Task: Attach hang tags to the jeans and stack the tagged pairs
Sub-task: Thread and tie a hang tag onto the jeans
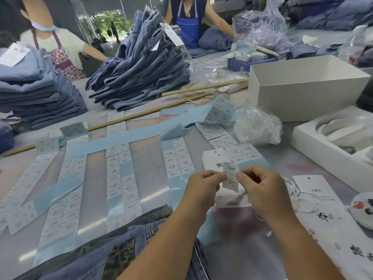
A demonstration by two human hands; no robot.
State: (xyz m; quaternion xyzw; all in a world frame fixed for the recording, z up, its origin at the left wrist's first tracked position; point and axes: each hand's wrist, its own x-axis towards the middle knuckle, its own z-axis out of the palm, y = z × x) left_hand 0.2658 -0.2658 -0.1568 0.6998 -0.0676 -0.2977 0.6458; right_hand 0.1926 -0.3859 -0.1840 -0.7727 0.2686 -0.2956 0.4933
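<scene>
I held a small white sticker (230, 176) printed "1103#" between my two hands, above the table (149, 158). My left hand (201, 186) pinched its left edge between thumb and forefinger, the other fingers curled in; my right hand (260, 188) pinched its right edge the same way. The sticker hung upright and slightly curled, just over a small pile of white hang tags (214, 160) lying on the table. Strips of label sheets (115, 172) on pale blue backing lay in rows across the table in front of me. A pair of jeans (129, 245) lay at the near edge, under my forearms. Another hang tag (314, 188) with white string lay to my right. Two tall stacks of folded jeans (141, 71) stood farther back, some with tags on them, near an open white box (302, 91)
</scene>
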